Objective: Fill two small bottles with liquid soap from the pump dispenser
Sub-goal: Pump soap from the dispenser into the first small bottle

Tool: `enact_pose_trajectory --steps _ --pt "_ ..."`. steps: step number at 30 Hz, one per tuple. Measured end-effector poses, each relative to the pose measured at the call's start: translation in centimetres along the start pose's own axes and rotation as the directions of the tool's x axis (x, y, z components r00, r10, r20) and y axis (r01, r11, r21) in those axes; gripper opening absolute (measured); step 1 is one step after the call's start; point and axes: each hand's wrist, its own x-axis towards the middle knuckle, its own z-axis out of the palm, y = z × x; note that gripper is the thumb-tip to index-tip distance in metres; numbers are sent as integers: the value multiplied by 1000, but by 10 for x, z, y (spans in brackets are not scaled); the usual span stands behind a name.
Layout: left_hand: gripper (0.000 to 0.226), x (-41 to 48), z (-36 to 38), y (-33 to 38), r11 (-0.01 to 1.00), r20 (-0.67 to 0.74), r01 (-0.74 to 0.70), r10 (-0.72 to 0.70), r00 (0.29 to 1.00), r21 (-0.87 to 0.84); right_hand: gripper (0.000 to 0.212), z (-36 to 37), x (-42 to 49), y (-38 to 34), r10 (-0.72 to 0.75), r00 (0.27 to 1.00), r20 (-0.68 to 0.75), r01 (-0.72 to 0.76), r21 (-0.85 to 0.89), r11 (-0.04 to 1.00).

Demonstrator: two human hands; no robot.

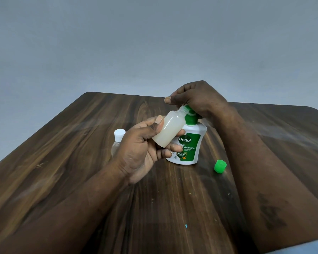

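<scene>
Dispenser (pixel 186 143), white with a green pump head, stands upright on the wooden table (pixel 62 153). Its green label reads "Dettol", "ORIGINAL" and "99.99%"; the smaller print is too fine to read. The right hand (pixel 193 99) lies over the pump head, fingers curled down around it, thumb pointing left above the nozzle. The left hand (pixel 145 149) grips an uncapped translucent bottle (pixel 168 131), thumb on its upper side and fingers beneath, holding it tilted so that the threaded neck points up and right, touching or just beside the nozzle; which cannot be told. The bottle looks milky white through most of its body. A second bottle (pixel 117 143), clear with a white cap on, stands on the table just behind the left hand and is partly hidden by it. A green cap (pixel 220 166) lies loose on the table, right of the dispenser and apart from it.
</scene>
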Motion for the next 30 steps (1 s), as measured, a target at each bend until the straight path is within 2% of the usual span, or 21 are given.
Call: enact_pose_trajectory --steps 9,19,24,30 --pt "47 0 0 1 1000 13 -1 1 1000 -3 38 -4 -1 -4 -27 1000 -16 27 7 1000" --pt "46 0 0 1 1000 -3 5 -5 1000 2 32 -1 -1 -1 -23 1000 -3 23 0 1000" --pt "44 -1 0 0 1000 7 1 -1 1000 4 40 -4 -2 -4 -23 1000 -16 23 -6 1000" --pt "43 1 0 1 1000 9 4 -4 1000 -7 33 -3 -1 -5 -34 999 -7 34 -14 999"
